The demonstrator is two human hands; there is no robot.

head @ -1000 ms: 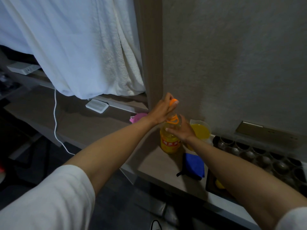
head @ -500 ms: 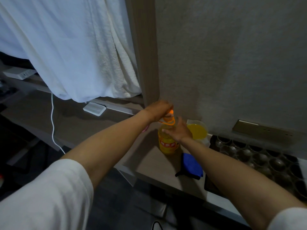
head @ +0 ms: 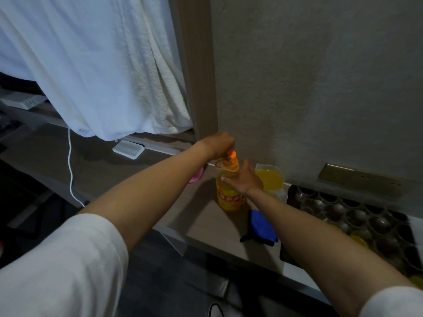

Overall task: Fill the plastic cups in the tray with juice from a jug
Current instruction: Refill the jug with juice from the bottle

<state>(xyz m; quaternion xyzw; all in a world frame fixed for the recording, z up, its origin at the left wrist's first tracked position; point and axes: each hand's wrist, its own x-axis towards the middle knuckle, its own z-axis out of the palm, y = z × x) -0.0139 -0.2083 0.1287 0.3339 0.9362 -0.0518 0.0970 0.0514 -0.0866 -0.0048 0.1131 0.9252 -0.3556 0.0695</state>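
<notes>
The orange cap (head: 230, 154) has been brought down onto the bottle neck — a second ago it was held clear above it in the left hand (head: 218, 143), so the bottle is being closed, which suggests, as a judgement, that the jug has been topped up and pouring into cups can resume. The left fingers are curled tight over the cap from above; whether it is being twisted cannot be told. Just below them, the juice bottle (head: 229, 197) is steadied upright by the right hand (head: 246, 180), its fingers wrapped round the shoulder under the orange carry ring (head: 225, 167). Immediately beyond the right-hand fingers, touching or nearly so, the clear jug (head: 270, 179) is seen on the counter, well filled with yellow juice. Nearer than the fingers, a blue cloth (head: 261, 226) is laid on the counter edge. Further out to the right-hand side, the dark tray (head: 290, 195) of plastic cups (head: 357, 216) is waiting — most look empty, with yellow showing in a few at the near edge.
</notes>
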